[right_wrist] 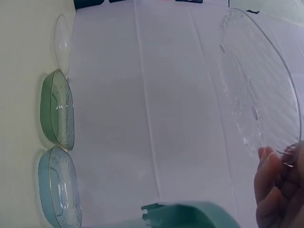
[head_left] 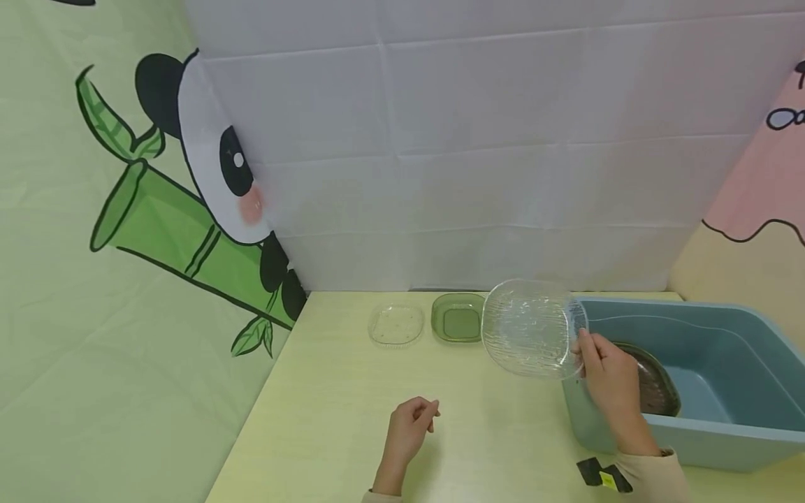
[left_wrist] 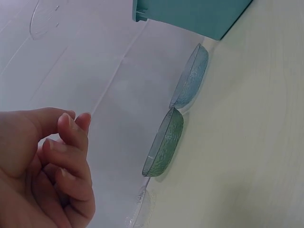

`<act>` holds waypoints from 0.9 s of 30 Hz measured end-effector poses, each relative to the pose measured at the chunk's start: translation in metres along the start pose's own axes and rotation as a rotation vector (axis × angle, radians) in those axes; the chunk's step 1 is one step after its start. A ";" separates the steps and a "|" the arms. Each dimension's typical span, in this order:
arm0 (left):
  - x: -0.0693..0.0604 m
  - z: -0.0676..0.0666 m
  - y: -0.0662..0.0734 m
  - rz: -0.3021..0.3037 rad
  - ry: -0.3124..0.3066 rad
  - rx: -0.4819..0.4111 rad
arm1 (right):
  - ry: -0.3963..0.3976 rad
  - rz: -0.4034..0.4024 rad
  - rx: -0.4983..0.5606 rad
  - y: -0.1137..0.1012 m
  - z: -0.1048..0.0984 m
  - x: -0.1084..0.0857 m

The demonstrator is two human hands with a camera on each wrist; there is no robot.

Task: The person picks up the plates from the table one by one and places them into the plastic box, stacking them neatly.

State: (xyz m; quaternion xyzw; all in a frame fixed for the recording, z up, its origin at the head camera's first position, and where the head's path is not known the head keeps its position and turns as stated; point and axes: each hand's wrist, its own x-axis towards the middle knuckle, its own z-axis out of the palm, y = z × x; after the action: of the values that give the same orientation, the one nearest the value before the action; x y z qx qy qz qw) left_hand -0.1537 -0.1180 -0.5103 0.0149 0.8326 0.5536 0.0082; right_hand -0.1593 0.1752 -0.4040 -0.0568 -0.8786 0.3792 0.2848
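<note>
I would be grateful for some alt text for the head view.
A person's right hand holds a clear plate by its edge near a blue tub containing a dark dish; the left hand is empty. A green dish and a clear dish sit on the pale table.

Head view: set high, facing forward and down over the bench (head_left: 352, 391) to the white sheet (head_left: 472, 140); widest of the three, left hand (head_left: 410, 429) and right hand (head_left: 611, 381) both in frame. Left wrist: low, close to its hand, facing the sheet; rolled, bench to the right, tub (head_left: 723, 446) at top. Right wrist: also close, facing the sheet, rolled the opposite way, bench at left, tub at bottom. Overlap: green dish (head_left: 461, 323) in all three; blue dish (right_wrist: 65, 190) in both wrist views; plate (head_left: 531, 328) in head and right wrist.
</note>
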 end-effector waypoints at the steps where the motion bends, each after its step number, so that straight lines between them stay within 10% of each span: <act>1: 0.000 0.000 0.000 -0.008 -0.004 0.001 | 0.002 0.009 -0.012 0.003 -0.003 0.000; 27: 0.004 0.003 -0.008 -0.042 0.013 0.027 | 0.003 0.120 -0.145 0.081 -0.067 0.015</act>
State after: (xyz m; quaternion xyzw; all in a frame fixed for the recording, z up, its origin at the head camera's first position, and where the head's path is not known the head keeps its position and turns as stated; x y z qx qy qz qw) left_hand -0.1575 -0.1181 -0.5189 -0.0061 0.8401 0.5422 0.0145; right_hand -0.1452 0.2797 -0.4173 -0.1305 -0.8984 0.3307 0.2580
